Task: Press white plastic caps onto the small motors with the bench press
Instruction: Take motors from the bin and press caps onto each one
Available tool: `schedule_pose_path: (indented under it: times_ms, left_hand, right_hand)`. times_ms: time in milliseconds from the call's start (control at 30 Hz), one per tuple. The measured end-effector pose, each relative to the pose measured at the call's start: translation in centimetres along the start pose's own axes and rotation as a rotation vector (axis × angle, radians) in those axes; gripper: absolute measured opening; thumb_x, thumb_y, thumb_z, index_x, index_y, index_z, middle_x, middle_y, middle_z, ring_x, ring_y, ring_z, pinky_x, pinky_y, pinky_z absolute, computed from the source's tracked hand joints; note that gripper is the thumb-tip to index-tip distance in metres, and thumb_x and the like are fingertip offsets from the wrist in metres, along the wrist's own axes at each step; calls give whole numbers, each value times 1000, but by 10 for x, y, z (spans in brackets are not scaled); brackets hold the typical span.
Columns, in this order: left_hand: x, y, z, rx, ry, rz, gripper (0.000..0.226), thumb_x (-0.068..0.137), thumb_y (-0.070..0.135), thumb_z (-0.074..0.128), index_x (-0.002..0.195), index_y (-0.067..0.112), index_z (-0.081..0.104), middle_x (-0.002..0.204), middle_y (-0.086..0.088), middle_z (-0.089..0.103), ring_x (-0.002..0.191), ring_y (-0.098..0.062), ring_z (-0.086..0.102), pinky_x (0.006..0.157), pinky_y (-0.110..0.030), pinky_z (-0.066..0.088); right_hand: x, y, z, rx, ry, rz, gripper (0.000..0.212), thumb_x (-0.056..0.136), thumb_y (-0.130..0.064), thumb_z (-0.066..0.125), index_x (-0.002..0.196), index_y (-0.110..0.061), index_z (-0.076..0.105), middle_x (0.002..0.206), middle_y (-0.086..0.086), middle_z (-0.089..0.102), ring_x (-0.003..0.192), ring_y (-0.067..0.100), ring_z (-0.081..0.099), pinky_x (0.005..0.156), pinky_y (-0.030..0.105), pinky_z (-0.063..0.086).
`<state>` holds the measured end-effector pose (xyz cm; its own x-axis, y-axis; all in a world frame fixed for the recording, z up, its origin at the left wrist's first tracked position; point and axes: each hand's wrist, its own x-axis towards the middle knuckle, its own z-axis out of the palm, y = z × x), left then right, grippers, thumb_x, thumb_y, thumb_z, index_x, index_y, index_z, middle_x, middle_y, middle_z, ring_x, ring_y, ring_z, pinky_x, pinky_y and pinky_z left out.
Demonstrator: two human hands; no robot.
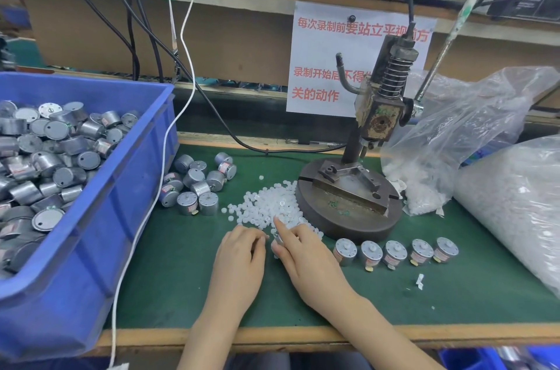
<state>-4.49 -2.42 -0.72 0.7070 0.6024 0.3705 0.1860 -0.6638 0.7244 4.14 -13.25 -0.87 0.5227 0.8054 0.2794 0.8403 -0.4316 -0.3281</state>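
My left hand (241,257) and my right hand (306,257) meet at the near edge of a pile of white plastic caps (266,203) on the green mat. A small motor (277,240) shows only as a grey sliver between them, held between my right thumb and fingers. My right forefinger lies straight over the caps. My left fingers are curled, with the tips against the motor; what they hold is hidden. The bench press (348,218) stands just behind, its fixture bare and its ram (378,121) raised. Several capped motors (394,253) stand in a row at the right.
A blue bin (121,175) full of motors fills the left side, with a loose heap of motors (197,184) beside it. Two clear bags of caps (454,142) lie at the right. The press lever (439,57) slants up to the right. Cables cross the mat (181,272) on the left.
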Motion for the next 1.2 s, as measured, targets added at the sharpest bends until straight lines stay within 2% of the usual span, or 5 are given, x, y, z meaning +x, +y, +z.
schedule_pose_path:
  times_ms: [467,667,800,1033,1200]
  left_hand:
    - [2,2,1,49,-10,8,16,91,9,49,86,7,63,82,5,45,82,-15,41,77,-26,33]
    - [2,0,2,47,-27,-9,16,92,9,49,87,8,63,82,5,47,85,-16,44,78,-26,34]
    - [2,2,1,29,-32,-18,16,92,9,49,83,11,63,78,10,45,84,-15,45,76,-24,33]
    - [2,1,1,10,-25,-21,16,91,10,50,80,16,60,76,14,44,84,-13,44,76,-22,32]
    - [1,1,1,-5,-32,-29,16,91,12,50,81,18,61,78,14,47,85,-10,44,74,-19,30]
  right_hand:
    - [2,-8,-4,-122,-26,-35,52,100,-41,27,148,-27,15,118,5,41,99,24,49,68,30,34]
    - [0,-17,-10,-231,107,-122,50,76,-32,74,121,-12,63,81,6,61,61,20,59,53,21,43]
    - [-2,-12,-6,-55,30,-46,51,99,-36,37,146,-18,27,113,12,49,99,28,50,83,33,37]
    - [-3,-6,-8,296,318,5,31,90,-22,60,119,-14,53,97,-8,42,88,-3,42,73,21,42]
    - [3,-9,-10,366,590,4,28,73,-4,70,97,-8,54,98,-2,44,83,-7,45,73,12,42]
